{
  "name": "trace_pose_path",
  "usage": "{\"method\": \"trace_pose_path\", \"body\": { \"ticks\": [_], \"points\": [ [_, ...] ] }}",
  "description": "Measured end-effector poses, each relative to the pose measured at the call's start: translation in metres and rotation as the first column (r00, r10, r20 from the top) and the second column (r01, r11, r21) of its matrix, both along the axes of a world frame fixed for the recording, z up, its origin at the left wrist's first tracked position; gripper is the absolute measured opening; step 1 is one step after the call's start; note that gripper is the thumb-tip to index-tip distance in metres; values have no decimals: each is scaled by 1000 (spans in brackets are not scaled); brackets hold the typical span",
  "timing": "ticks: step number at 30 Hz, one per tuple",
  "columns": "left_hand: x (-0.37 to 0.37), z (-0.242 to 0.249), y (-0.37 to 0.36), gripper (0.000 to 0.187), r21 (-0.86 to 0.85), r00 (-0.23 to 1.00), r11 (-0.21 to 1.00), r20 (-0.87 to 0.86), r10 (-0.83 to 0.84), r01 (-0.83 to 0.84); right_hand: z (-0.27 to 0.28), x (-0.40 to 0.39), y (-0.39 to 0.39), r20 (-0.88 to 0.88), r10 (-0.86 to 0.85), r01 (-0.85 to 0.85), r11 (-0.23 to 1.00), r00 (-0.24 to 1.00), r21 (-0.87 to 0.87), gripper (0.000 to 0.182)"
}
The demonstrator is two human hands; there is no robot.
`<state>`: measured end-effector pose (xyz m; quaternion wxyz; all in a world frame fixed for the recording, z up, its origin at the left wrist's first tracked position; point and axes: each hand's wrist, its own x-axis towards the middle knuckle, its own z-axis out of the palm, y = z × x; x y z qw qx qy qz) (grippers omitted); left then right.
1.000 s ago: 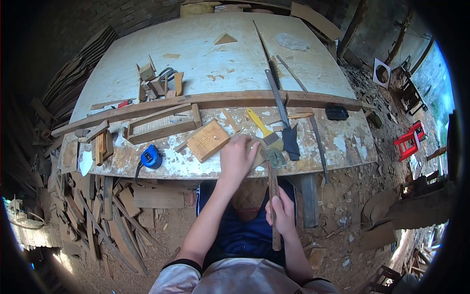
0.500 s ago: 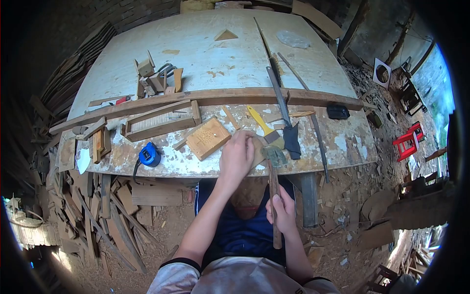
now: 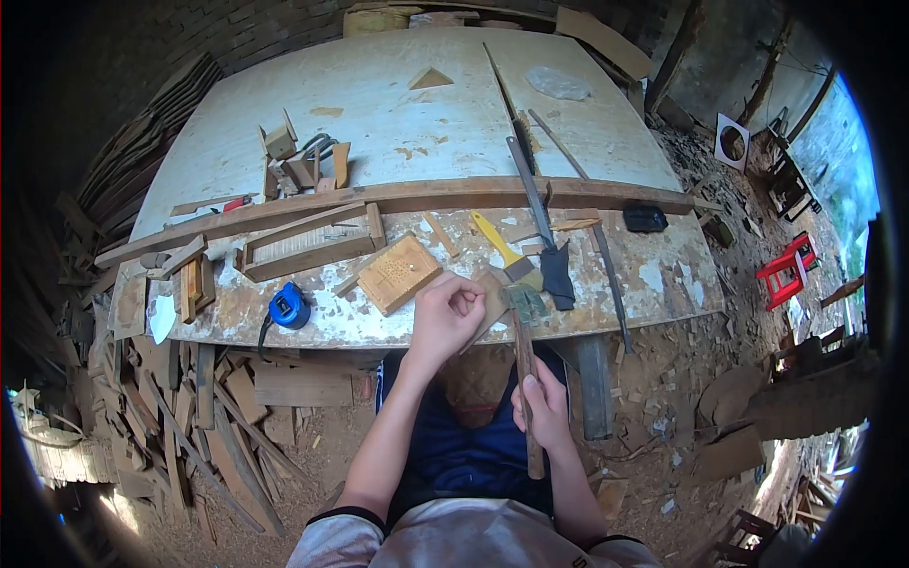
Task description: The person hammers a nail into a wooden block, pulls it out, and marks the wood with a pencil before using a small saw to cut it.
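Observation:
My right hand (image 3: 542, 407) is wrapped round the wooden handle of a hammer (image 3: 526, 398), held upright in front of my lap. Its head lies at the table edge against a greenish patch, where its outline is hard to make out. My left hand (image 3: 448, 317) is closed in a pinch above the table edge; whatever it holds is too small to name. Just beyond it lies a light wooden block (image 3: 401, 275) with many small dots on top and one small bright point sticking up. A tan flat piece (image 3: 492, 301) sits between my left hand and the hammer head.
A yellow-handled brush (image 3: 499, 241), a saw-like metal blade with a dark wrapped grip (image 3: 557, 275) and a black case (image 3: 646, 219) lie to the right. Leftward are a blue tape measure (image 3: 289, 306) and a wooden frame (image 3: 308, 243). A long beam (image 3: 417, 197) crosses the table.
My left hand has drawn back slightly toward me and left, off the wooden block's corner, its fingers now curled into a pinch. The hammer has hardly moved.

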<state>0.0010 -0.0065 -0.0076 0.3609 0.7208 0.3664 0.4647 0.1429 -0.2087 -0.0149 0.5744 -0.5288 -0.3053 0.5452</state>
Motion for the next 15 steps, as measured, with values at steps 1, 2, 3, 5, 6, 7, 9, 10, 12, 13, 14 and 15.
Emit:
{"method": "trace_pose_path", "body": {
  "ticks": [1, 2, 3, 5, 6, 7, 9, 10, 12, 13, 14, 15],
  "points": [
    [0, -1, 0, 10, 20, 1000, 1000, 0, 1, -1, 0, 0, 0, -1, 0, 0, 1000, 1000, 0, 48],
    [1, -1, -1, 11, 40, 1000, 999, 1, 2, -2, -1, -1, 0, -3, 0, 0, 1000, 1000, -1, 48],
    [1, 1, -2, 10, 44, 1000, 999, -3, 23, -22, -1, -1, 0, -5, -1, 1, 1000, 1000, -1, 49],
    [4, 6, -5, 8, 53, 998, 997, -9, 61, -61, 0, -1, 0, -4, -1, 1, 1000, 1000, -1, 49],
    [6, 7, -7, 8, 71, 996, 993, -4, 93, -93, 0, -1, 0, -3, -2, 2, 1000, 1000, -1, 49],
    [8, 8, -8, 8, 89, 992, 988, 1, 125, -125, 0, -1, 0, -2, -2, 2, 1000, 1000, -1, 49],
    [8, 5, -8, 7, 122, 989, 982, 0, 147, -146, 1, -1, 0, 0, 0, 0, 1000, 1000, -3, 49],
    [8, 0, -8, 6, 138, 991, 981, -5, 136, -134, 1, -1, 0, 2, 2, -2, 1000, 1000, -3, 49],
    [6, -2, -7, 8, 137, 993, 984, -12, 116, -113, 0, -2, 0, -2, -3, 3, 1000, 1000, -4, 50],
    [4, -1, -8, 9, 120, 994, 987, -16, 106, -104, -1, -2, 0, -6, -6, 6, 1000, 1000, -5, 50],
    [3, 1, -8, 11, 103, 995, 990, -19, 97, -94, -1, -2, -1, -1, -5, 5, 1000, 1000, -2, 50],
    [2, 3, -9, 12, 108, 997, 991, -23, 79, -76, -2, -2, -1, 4, -3, 3, 1000, 1000, 1, 50]
  ]
}}
